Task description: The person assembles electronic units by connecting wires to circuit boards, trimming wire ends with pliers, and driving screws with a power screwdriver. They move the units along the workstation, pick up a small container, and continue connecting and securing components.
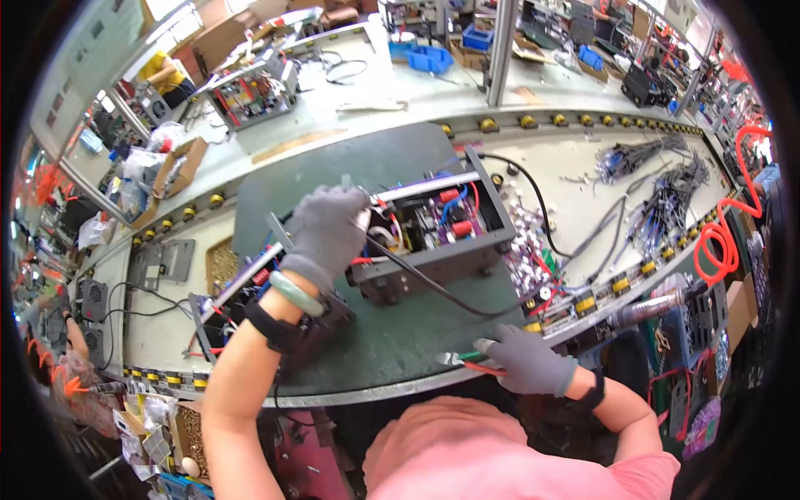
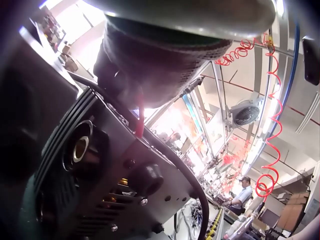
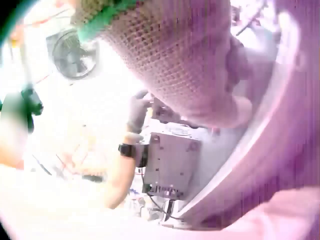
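Observation:
In the head view my gloved left hand (image 1: 327,229) is at the left end of an open black chassis (image 1: 433,265) packed with wires and parts. Its fingertips pinch a red wire (image 2: 140,117), seen close up in the left wrist view. A thick black cable (image 1: 425,282) runs out from under this hand across the green mat. My gloved right hand (image 1: 527,358) grips pliers (image 1: 479,365) with red and green handles, low over the mat's front edge. Their metal tips point left, away from the chassis. The right wrist view is washed out and hides the pliers.
A second open unit (image 1: 242,292) stands left of the chassis, partly behind my left arm. Loose small parts (image 1: 533,250) and cable bundles (image 1: 667,196) lie to the right on the roller-edged bench. A power screwdriver (image 1: 654,307) with a red coiled hose is at the right edge.

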Demonstrator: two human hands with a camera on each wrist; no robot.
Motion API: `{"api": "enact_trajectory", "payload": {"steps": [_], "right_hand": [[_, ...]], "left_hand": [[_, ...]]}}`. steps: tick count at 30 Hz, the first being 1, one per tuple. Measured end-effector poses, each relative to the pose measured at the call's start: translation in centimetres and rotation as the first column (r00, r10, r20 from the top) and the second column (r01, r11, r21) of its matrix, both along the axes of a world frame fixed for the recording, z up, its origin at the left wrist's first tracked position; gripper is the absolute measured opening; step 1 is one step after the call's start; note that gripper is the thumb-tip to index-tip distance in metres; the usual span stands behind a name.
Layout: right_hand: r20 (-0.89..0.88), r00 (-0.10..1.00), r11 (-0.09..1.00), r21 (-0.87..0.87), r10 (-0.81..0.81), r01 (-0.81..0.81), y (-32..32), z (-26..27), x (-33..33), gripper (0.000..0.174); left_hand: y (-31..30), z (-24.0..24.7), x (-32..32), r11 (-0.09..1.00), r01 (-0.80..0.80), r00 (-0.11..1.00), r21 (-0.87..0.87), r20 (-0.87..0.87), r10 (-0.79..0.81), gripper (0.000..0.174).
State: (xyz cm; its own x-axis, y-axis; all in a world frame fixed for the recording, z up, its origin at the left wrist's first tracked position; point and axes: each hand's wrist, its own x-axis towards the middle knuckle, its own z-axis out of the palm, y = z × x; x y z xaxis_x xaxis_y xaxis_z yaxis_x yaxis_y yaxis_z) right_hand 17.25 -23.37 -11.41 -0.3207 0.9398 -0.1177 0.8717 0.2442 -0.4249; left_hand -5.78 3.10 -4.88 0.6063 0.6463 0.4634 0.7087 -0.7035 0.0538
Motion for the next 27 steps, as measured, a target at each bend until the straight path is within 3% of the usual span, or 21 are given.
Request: {"api": "enact_trajectory", "payload": {"steps": [2,4,7,10,14,16,17,18,20,21,23,25,27], "right_hand": [[-0.107,0.994,0.978,0.209,0.029,-0.006,1.9,4.2,0.1,0.038],[-0.156,0.987,0.891,0.444,-0.034,0.100,4.6,7.8,-0.1,0.032],[-0.062,0.993,0.724,0.680,-0.104,0.118,10.2,9.3,0.8,0.039],[0.120,0.986,0.712,0.702,-0.114,-0.003,14.8,10.0,0.8,0.046],[0.254,0.961,0.676,0.728,-0.106,-0.117,17.5,9.8,-1.0,0.039],[0.355,0.927,0.761,0.632,-0.118,-0.145,18.1,9.4,-1.6,0.043],[0.418,0.903,0.705,0.671,-0.105,-0.229,18.5,8.9,-1.5,0.023],[0.417,0.904,0.703,0.671,-0.098,-0.234,18.4,8.6,-1.5,0.023],[0.407,0.907,0.824,0.548,-0.110,-0.146,18.3,7.9,-2.2,0.031],[0.375,0.923,0.742,0.642,-0.086,-0.191,18.3,7.9,-2.0,0.012],[0.386,0.917,0.801,0.578,-0.103,-0.154,18.1,8.4,-2.4,0.010],[0.256,0.963,0.796,0.599,-0.084,-0.090,18.1,7.2,-1.6,0.019],[0.140,0.983,0.813,0.583,-0.114,0.011,17.8,6.7,-0.8,0.037]], "left_hand": [[0.1,-0.2,0.0,0.999,-0.017,0.997,-0.044,0.072,0.020,0.009],[-0.3,-0.1,0.0,0.998,-0.034,0.997,-0.049,0.063,0.037,0.009],[-0.3,-0.5,-0.1,1.000,-0.005,0.996,0.015,0.090,0.004,0.007],[-0.8,-0.5,-0.1,0.998,-0.002,0.996,0.065,0.091,-0.004,0.006],[-1.1,-0.9,-0.1,0.993,-0.018,0.995,0.120,0.104,0.005,0.006],[-1.2,-0.9,-0.1,0.991,-0.023,0.994,0.135,0.105,0.009,0.006],[-1.1,-1.0,-0.2,0.990,-0.001,0.994,0.144,0.106,-0.015,0.006],[-1.0,-1.1,-0.2,0.988,0.021,0.994,0.153,0.107,-0.038,0.006],[-0.9,-1.2,-0.2,0.978,0.042,0.988,0.204,0.137,-0.071,0.007],[-1.0,-1.0,-0.2,0.973,0.051,0.984,0.224,0.158,-0.088,0.008],[-1.5,0.1,-0.7,0.977,0.045,0.974,0.209,0.208,-0.090,0.009],[-2.7,2.4,-3.4,0.984,-0.014,0.971,0.176,0.237,-0.029,0.009],[-4.0,4.3,-6.0,0.990,0.141,0.852,-0.015,0.511,-0.114,0.011]]}}
